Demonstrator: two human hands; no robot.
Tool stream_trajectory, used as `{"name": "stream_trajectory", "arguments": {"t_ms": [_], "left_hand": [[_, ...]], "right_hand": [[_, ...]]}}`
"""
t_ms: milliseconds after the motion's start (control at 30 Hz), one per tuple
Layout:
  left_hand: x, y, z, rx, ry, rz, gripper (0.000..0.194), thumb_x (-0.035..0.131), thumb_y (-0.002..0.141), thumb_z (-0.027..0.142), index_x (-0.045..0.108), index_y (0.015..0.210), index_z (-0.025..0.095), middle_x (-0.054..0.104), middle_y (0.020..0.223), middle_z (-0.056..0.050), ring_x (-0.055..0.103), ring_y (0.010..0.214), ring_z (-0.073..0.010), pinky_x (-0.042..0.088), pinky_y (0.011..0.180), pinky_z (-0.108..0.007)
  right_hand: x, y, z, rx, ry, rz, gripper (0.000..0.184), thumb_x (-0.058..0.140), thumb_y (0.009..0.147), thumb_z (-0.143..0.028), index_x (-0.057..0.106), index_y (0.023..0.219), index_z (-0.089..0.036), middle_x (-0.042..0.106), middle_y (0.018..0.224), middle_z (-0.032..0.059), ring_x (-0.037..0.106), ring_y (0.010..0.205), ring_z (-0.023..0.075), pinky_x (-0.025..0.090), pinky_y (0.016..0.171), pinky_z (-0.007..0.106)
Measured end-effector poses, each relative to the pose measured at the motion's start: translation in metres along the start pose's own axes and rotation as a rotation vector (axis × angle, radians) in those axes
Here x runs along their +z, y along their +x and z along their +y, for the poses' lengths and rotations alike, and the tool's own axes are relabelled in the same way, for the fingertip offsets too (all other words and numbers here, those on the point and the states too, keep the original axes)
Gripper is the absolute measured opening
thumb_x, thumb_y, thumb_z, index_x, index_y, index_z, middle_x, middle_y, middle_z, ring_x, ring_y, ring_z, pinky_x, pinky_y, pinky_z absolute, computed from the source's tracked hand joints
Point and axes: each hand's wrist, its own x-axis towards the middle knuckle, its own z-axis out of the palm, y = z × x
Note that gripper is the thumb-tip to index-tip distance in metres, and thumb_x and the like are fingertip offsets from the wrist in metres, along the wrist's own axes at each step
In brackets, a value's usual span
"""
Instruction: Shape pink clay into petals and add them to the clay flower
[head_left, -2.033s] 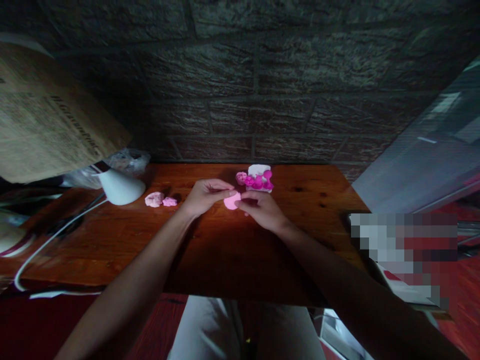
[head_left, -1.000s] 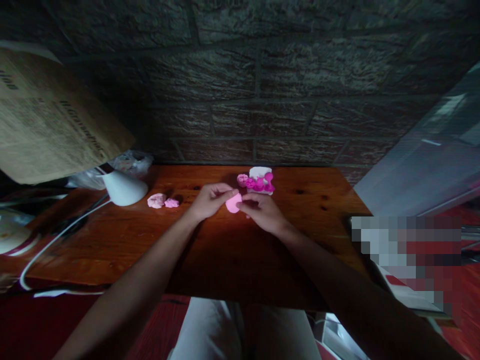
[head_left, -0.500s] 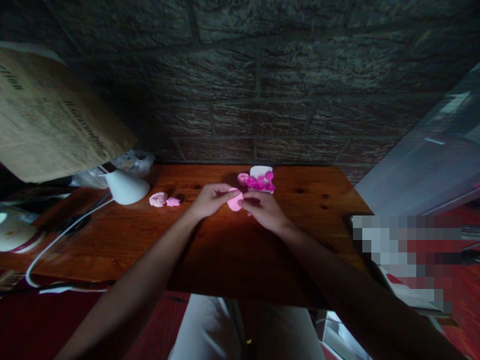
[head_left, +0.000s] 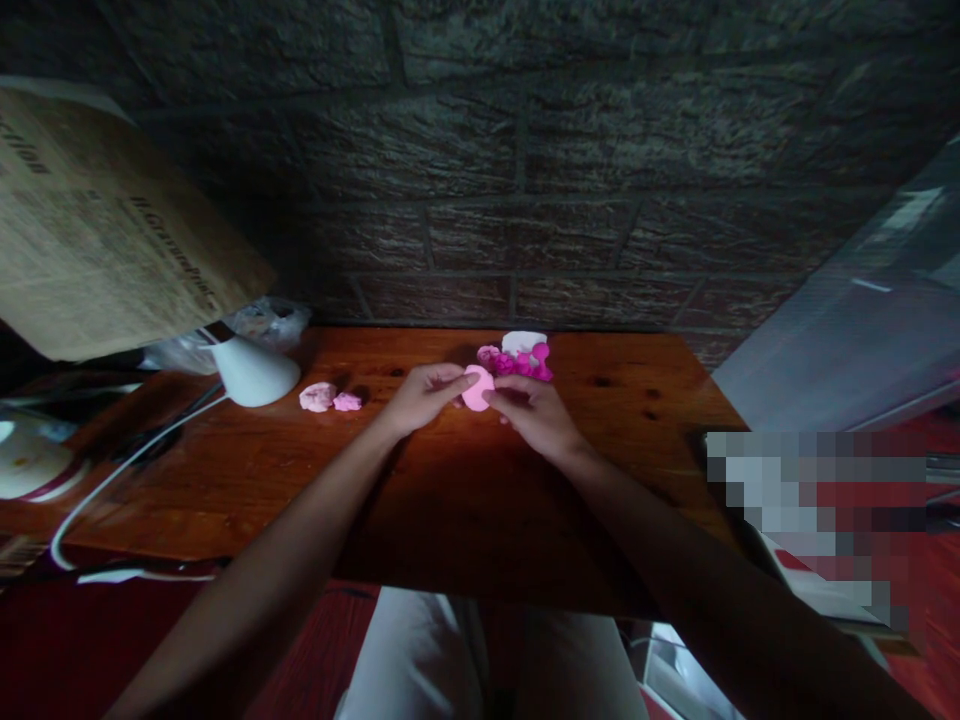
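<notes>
Between my two hands is a flat, rounded light-pink piece, thin like a pressed disc of modelling clay. My left hand pinches its left edge with the thumb in front. On the opposite edge, my right hand grips it between thumb and fingers. Just behind the hands lie several bright magenta pieces against a white piece, with a pink rose-like shape at their left. Two crumpled pale-pink lumps, a larger one and a smaller one, rest left of my hands.
A white lamp base with a cable stands on the wooden table at left, under a newsprint-patterned shade. A clear plastic bag lies behind it. The brick wall borders the table's back.
The light-pink piece has shifted slightly up and right and now faces me as a rounder disc. Both hands keep hold of it, with small finger movements.
</notes>
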Motion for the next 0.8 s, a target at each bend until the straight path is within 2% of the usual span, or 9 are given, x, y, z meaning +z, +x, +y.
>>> {"name": "stream_trajectory", "arguments": {"t_ms": [100,267,433,567,667,800], "left_hand": [[-0.0008,-0.0008,0.0004,0.013,0.017,0.000,0.037,0.072,0.083,0.051,0.073,0.074,0.015,0.070,0.069,-0.002,0.059,0.063,-0.0125,0.046,0.062,-0.023],[-0.0024,-0.0026,0.0006,0.039,0.059,-0.023,0.037,0.071,0.085,0.049,0.070,0.073,0.014,0.066,0.065,-0.001,0.056,0.060,-0.0113,0.042,0.058,-0.022],[0.0004,-0.0015,-0.0013,0.035,0.043,-0.034,0.037,0.072,0.084,0.049,0.073,0.076,0.013,0.069,0.068,-0.002,0.057,0.060,-0.0109,0.044,0.059,-0.022],[0.0019,0.0004,-0.0028,0.001,-0.055,0.108,0.035,0.083,0.073,0.044,0.076,0.089,0.013,0.076,0.082,-0.006,0.063,0.067,-0.0128,0.048,0.062,-0.023],[0.0005,0.0006,-0.0022,-0.008,-0.074,0.199,0.034,0.087,0.069,0.040,0.077,0.087,0.013,0.077,0.083,-0.006,0.064,0.069,-0.0136,0.051,0.066,-0.025],[-0.0003,0.0002,-0.0020,-0.028,-0.087,0.157,0.032,0.087,0.068,0.039,0.078,0.085,0.013,0.079,0.085,-0.007,0.067,0.073,-0.0156,0.053,0.071,-0.028]], "right_hand": [[-0.0002,-0.0002,-0.0031,-0.021,0.012,0.005,0.032,0.075,0.076,-0.041,0.075,0.100,-0.020,0.074,0.087,0.0023,0.061,0.062,0.0112,0.050,0.057,0.025],[0.0006,-0.0025,-0.0084,0.020,0.047,-0.004,0.038,0.073,0.078,-0.047,0.076,0.102,-0.018,0.069,0.073,0.0004,0.057,0.059,0.0107,0.044,0.055,0.024],[0.0001,-0.0033,-0.0096,0.048,0.087,-0.002,0.038,0.075,0.076,-0.048,0.075,0.098,-0.016,0.064,0.068,-0.0012,0.054,0.058,0.0101,0.041,0.054,0.025],[0.0006,-0.0027,-0.0081,0.069,0.096,0.023,0.036,0.075,0.074,-0.046,0.074,0.095,-0.016,0.064,0.067,-0.0017,0.054,0.057,0.0101,0.040,0.054,0.025],[0.0012,-0.0028,-0.0087,0.074,0.094,0.036,0.038,0.075,0.073,-0.046,0.074,0.098,-0.017,0.064,0.067,-0.0021,0.054,0.057,0.0103,0.040,0.053,0.025],[0.0017,-0.0032,-0.0109,0.067,0.077,0.046,0.043,0.074,0.075,-0.047,0.074,0.105,-0.017,0.062,0.063,-0.0032,0.052,0.054,0.0099,0.040,0.053,0.024]]}}
